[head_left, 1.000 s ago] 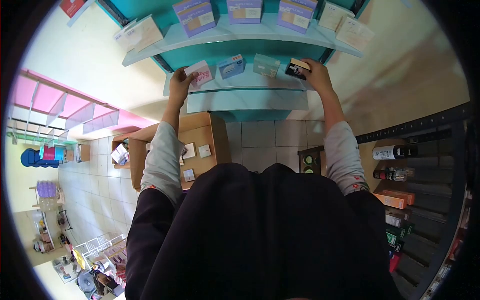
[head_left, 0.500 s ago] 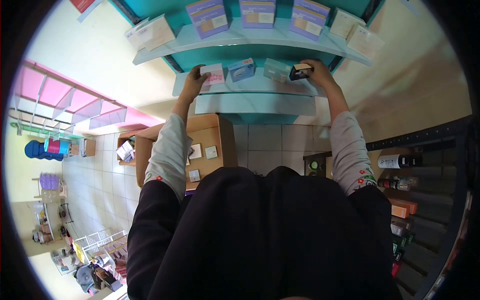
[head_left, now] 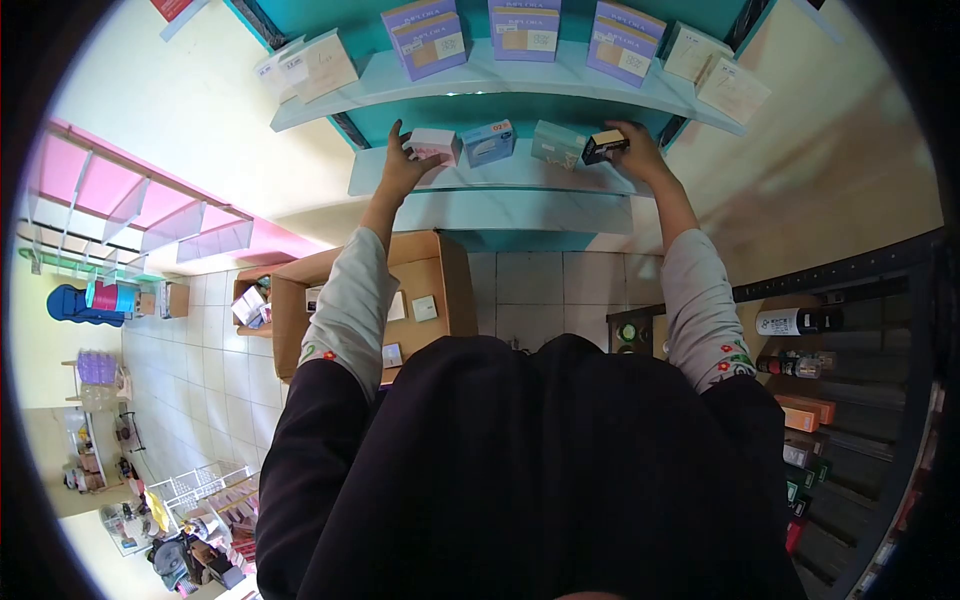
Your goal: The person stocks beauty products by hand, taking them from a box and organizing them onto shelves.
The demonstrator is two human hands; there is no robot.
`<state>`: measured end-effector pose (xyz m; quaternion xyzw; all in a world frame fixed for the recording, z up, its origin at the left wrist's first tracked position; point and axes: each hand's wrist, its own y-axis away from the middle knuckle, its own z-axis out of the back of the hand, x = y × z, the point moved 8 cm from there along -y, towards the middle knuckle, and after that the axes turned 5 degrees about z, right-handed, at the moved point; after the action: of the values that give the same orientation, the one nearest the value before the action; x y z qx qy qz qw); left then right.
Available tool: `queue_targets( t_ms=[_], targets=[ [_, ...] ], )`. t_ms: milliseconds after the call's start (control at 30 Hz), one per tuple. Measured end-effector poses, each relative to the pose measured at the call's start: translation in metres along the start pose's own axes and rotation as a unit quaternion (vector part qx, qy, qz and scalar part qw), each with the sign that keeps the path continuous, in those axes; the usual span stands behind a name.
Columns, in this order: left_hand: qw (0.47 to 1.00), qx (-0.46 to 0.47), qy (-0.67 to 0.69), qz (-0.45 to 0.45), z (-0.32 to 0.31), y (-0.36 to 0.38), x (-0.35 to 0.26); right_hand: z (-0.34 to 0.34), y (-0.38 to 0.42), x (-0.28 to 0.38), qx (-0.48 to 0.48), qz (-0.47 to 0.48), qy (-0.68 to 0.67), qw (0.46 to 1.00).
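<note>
On the lower marbled shelf (head_left: pixel 510 178) a row of small boxes stands upright. My left hand (head_left: pixel 403 172) is at the left end, fingers spread, with its thumb in front of a white-and-pink box (head_left: pixel 437 145). Right of that come a blue box (head_left: pixel 489 144) and a pale green box (head_left: pixel 556 145). At the right end my right hand (head_left: pixel 641 157) grips a small black box (head_left: pixel 604 147) from its right side, close beside the green one.
Above, another shelf (head_left: pixel 480 72) carries purple boxes (head_left: pixel 432 45) and cream boxes (head_left: pixel 322 68). A cardboard carton (head_left: pixel 455 285) with several small boxes stands on the tiled floor below left. A dark rack (head_left: pixel 860 400) with bottles and boxes is at the right.
My left hand has spread its fingers and loosened from the white-and-pink box, which sits slightly further right and turned. My right hand stays on the black box. The view has shifted slightly.
</note>
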<state>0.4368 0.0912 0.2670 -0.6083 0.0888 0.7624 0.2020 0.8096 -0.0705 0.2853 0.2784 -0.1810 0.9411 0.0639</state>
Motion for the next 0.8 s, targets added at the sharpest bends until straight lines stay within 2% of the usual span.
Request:
queue_targets(
  t_ms=[100,200,300,400,567,800],
  targets=[
    [0.996,-0.067,-0.057,-0.023,-0.002,0.006,-0.009,0.003,0.007,0.001,-0.013,-0.014,-0.031,0.999],
    [0.982,-0.118,-0.119,-0.082,-0.004,0.004,-0.005,0.004,0.013,0.012,-0.013,-0.005,-0.043,0.999],
    [0.975,-0.134,-0.143,-0.1,-0.006,0.002,-0.002,0.0,0.018,0.017,-0.023,-0.016,-0.027,0.999],
    [0.985,-0.116,-0.089,-0.096,-0.011,0.001,-0.001,-0.002,0.02,0.021,-0.056,-0.034,-0.022,0.998],
    [0.987,-0.082,-0.086,-0.11,-0.015,0.005,-0.006,-0.008,0.019,0.021,-0.086,-0.03,-0.026,0.995],
    [0.992,-0.072,-0.066,-0.083,-0.015,0.004,0.001,-0.006,0.019,0.027,-0.081,-0.014,-0.026,0.996]
  ],
)
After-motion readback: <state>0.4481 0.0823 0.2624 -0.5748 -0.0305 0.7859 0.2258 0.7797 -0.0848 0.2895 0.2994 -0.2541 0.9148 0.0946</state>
